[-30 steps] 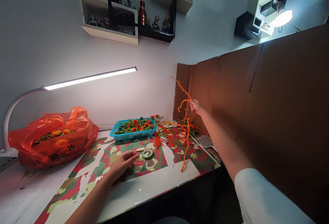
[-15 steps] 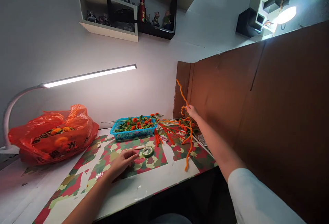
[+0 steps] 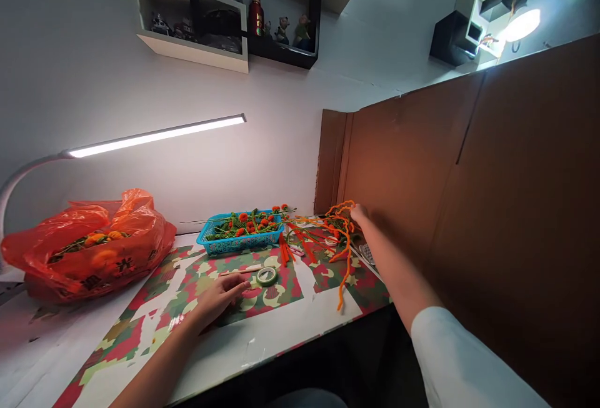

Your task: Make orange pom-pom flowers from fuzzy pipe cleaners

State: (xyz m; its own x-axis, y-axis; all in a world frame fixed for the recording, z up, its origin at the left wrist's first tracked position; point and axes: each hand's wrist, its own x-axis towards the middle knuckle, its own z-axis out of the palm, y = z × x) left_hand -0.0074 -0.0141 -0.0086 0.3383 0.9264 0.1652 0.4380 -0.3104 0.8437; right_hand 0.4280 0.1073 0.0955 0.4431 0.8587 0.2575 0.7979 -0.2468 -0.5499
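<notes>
My left hand rests low over the patterned table covering, its fingers loosely bent and apart with nothing in them, just left of a roll of green tape. At the back right, my right hand is beside a tangle of orange fuzzy stems. Its fingers are small and partly hidden, so what they hold is unclear. Red strips and green stems lie left of the tangle. A blue basket holds red-orange flowers on green stems.
A red plastic bag with orange flowers sits at the left under a lit lamp. A tall cardboard panel stands along the right side. Shelves hang on the wall.
My right hand has come down toward the tangle; the orange stem that rose above it is now lowered among the others. My left hand stays nearly in place.
</notes>
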